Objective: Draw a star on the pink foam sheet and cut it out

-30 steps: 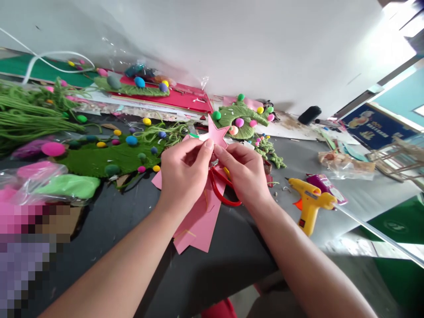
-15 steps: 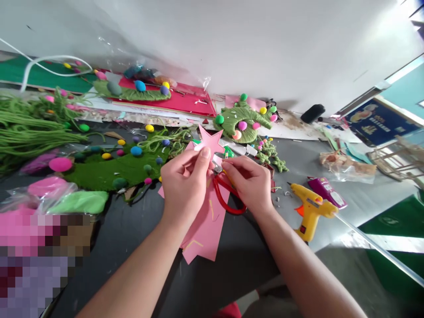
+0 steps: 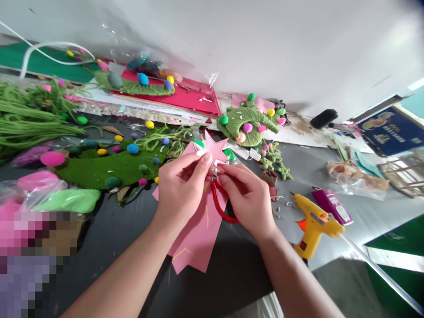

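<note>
A pink paper star [image 3: 214,148] is pinched between the thumb and fingers of my left hand [image 3: 185,181], its points sticking up past the thumb. My right hand [image 3: 248,192] is closed in a pinch just below the star's right side; whatever its fingertips hold is too small to make out. Under my hands lie scissors with red handles [image 3: 219,206], partly covered by my right hand. Beneath them is a cut sheet of pink paper [image 3: 192,238] with yellow strips or lines on it.
A yellow glue gun [image 3: 313,225] lies at right beside a purple box [image 3: 332,206]. Green yarn [image 3: 29,115], a green felt piece with pompoms [image 3: 96,170] and bagged clay-like stuff [image 3: 66,201] sit at left. A yarn-wrapped shape [image 3: 248,121] stands behind, near the wall.
My view has shifted slightly. The star has turned a little in my left hand, and my right fingertips have come closer to it. My right hand now covers more of the red scissor handles.
</note>
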{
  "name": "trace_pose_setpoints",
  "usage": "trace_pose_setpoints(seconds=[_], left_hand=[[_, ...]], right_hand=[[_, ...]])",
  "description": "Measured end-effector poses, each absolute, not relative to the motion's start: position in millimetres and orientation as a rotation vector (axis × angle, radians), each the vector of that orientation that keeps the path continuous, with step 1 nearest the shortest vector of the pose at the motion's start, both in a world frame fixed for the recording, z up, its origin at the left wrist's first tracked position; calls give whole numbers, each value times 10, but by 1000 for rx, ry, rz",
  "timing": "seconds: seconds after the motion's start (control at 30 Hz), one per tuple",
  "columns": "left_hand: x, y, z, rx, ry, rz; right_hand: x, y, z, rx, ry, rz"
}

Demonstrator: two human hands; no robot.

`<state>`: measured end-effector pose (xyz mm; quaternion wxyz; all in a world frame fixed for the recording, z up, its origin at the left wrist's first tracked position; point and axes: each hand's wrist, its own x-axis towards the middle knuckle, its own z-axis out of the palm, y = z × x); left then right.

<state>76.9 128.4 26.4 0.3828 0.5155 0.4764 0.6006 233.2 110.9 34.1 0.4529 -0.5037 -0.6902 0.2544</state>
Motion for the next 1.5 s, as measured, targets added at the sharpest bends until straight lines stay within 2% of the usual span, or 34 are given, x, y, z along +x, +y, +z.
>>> trace_pose_setpoints(seconds=[0.27, 0.4, 0.7, 0.87, 1.0, 1.2, 1.5], left_hand=[[717, 1284, 300, 1310, 1212, 1489], [710, 1294, 298, 1352, 1177, 1510], [660, 1366, 292, 1320, 1128, 1605], [648, 1389, 280, 1315, 1153, 1625], [637, 1389, 287, 1360, 1174, 1627], [603, 1396, 292, 1380, 1161, 1636], [584, 1407, 320, 1351, 1154, 1651]], right_hand=[[2261, 1082, 399, -1341, -1559, 814], [2303, 1124, 393, -1456, -1533, 737], [2333, 1217, 279, -1288, -1690, 742], [2341, 1220, 301, -1206, -1830, 635], [2425, 1138, 416, -1442, -1802, 520], [2471, 909, 618, -1803, -2106, 417], [2431, 972, 615, -2133, -2188, 370]])
